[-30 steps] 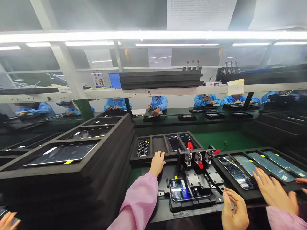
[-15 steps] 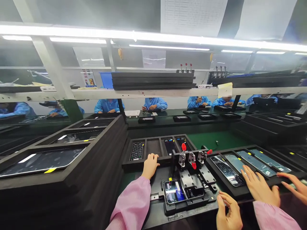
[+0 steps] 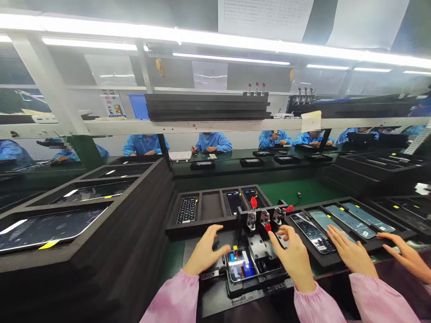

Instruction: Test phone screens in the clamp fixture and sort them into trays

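Observation:
A smartphone [image 3: 241,264] with a lit screen and a yellow tab lies face up in a black fixture [image 3: 232,291]. Metal clamp blocks [image 3: 258,246] cover its right part. Beside the phone's left end is my left hand [image 3: 206,252], its thumb and fingers apart, holding nothing. My right hand [image 3: 293,255] hovers over the right side of the fixture, fingers curved and spread. One of its fingertips is close to a red-tipped toggle clamp [image 3: 267,224]; whether they touch I cannot tell. Another red-tipped clamp [image 3: 253,208] stands upright.
Behind the fixture, a black foam tray [image 3: 215,220] holds several phones. Another tray [image 3: 308,256] with phones is at right, where a co-worker's hands [image 3: 353,256] rest close by. Stacked black trays [image 3: 134,211] rise at left. Several people in blue sit across the bench.
My left hand has moved from the rear tray's edge toward the phone, its thumb spreading out. My right hand has risen from the front edge to the clamps. The view has shifted slightly.

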Action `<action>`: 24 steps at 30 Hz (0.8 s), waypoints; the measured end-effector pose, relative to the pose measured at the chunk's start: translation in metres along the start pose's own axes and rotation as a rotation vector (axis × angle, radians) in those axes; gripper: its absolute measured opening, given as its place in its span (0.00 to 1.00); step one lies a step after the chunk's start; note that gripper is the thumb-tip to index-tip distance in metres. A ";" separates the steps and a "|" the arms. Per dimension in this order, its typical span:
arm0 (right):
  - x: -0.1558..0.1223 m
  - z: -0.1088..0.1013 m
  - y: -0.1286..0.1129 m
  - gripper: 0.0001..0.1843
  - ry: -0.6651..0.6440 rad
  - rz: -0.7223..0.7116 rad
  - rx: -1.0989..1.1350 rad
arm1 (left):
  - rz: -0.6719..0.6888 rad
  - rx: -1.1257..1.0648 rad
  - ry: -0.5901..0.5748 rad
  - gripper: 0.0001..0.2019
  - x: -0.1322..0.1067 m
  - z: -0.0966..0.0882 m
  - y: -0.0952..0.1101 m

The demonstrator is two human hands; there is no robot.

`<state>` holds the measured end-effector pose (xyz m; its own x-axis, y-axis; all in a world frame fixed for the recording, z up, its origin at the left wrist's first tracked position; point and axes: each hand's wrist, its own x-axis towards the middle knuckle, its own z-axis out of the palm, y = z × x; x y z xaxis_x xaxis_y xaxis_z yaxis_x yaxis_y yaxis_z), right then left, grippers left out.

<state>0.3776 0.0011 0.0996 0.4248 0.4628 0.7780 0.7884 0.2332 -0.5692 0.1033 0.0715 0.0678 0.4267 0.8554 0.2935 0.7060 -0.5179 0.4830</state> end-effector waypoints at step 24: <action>0.016 -0.011 0.032 0.07 -0.006 -0.193 -0.030 | 0.208 -0.170 -0.296 0.43 -0.011 0.038 0.036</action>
<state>0.4146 0.0065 0.0966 0.2618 0.4175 0.8701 0.8678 0.2928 -0.4016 0.1454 0.0430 0.0509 0.7128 0.6826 0.1608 0.4942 -0.6516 0.5755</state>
